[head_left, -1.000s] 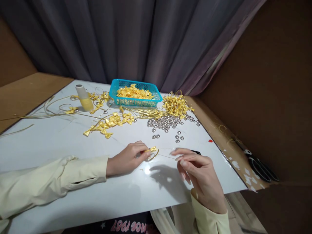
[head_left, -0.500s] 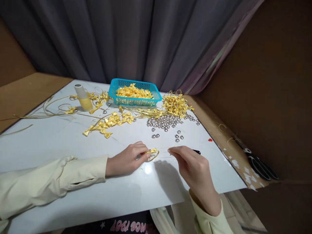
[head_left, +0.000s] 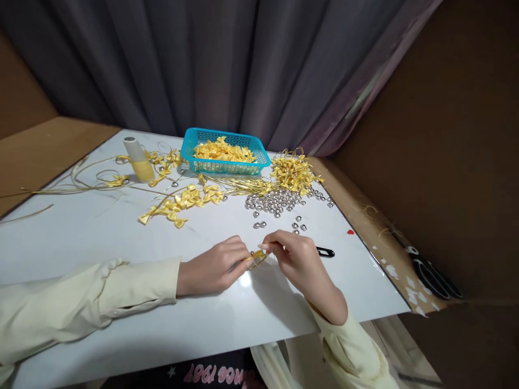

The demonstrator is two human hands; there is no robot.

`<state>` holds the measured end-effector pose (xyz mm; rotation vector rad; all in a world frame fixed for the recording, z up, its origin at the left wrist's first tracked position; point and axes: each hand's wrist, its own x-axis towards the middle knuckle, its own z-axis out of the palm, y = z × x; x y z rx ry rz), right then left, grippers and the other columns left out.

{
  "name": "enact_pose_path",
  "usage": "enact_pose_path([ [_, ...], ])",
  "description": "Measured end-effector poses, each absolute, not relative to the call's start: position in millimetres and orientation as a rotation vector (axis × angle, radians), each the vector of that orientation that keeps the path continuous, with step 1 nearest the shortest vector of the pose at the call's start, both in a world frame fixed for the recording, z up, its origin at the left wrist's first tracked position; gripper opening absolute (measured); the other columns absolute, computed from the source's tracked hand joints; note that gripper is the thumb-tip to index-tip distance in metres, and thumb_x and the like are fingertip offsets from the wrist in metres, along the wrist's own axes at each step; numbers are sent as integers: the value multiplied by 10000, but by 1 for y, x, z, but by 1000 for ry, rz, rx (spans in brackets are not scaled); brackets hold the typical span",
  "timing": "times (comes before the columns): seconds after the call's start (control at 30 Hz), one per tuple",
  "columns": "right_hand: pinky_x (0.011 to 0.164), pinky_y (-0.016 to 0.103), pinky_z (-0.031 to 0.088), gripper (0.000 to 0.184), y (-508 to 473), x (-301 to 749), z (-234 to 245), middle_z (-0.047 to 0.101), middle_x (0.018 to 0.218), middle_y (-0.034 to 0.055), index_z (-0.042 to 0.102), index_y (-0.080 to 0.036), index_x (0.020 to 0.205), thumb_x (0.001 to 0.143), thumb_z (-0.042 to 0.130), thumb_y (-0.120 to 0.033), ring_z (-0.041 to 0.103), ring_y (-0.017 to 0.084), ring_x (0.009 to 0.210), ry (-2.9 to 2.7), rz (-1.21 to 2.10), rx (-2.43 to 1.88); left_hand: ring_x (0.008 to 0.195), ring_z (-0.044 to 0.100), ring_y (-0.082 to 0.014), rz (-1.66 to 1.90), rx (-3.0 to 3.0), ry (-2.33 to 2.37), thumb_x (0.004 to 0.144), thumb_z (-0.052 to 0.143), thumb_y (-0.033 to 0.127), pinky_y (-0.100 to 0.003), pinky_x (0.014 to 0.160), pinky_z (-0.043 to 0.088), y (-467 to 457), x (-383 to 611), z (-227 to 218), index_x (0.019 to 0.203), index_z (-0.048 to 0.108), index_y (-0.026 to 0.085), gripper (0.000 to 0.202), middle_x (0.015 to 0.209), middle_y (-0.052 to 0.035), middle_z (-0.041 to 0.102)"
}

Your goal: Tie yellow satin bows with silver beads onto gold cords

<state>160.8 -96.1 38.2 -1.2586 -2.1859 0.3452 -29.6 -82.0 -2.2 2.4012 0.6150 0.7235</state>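
My left hand (head_left: 221, 265) rests on the white table and pinches a small yellow ribbon bow (head_left: 258, 254) with a loop of thin gold cord (head_left: 256, 263) and what looks like a silver bead beside it. Just right of the bow, my right hand (head_left: 290, 254) has thumb and forefinger pressed together, gripping a thin strand of cord that runs by the bow. The fingertips partly hide the bow and the strand. Beyond both hands lie a heap of silver beads (head_left: 273, 202) and a group of loose yellow bows (head_left: 188, 200).
A blue basket (head_left: 227, 170) of yellow bows stands at the back, near a bottle (head_left: 139, 160) of yellowish liquid. Bows with cords (head_left: 294, 173) are piled right of it. A black-handled tool (head_left: 325, 252) lies behind my right hand; scissors (head_left: 430, 275) lie on the right-hand board.
My right hand has moved left and closed in on the bow, so the gap between the hands has shrunk. My left hand has stayed nearly in place, still holding the bow.
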Motion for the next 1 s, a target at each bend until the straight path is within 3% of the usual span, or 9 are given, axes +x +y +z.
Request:
enact_pose_path([
  [1.0, 531, 210, 390, 188, -96, 154, 44, 662, 598, 18, 620, -171, 686, 795, 505, -70, 595, 135, 529, -2132, 490, -1447, 767, 464, -178, 695, 2475, 593, 949, 337, 165, -314, 733, 410, -82, -29, -1, 765, 535, 130, 273, 746, -65, 535],
])
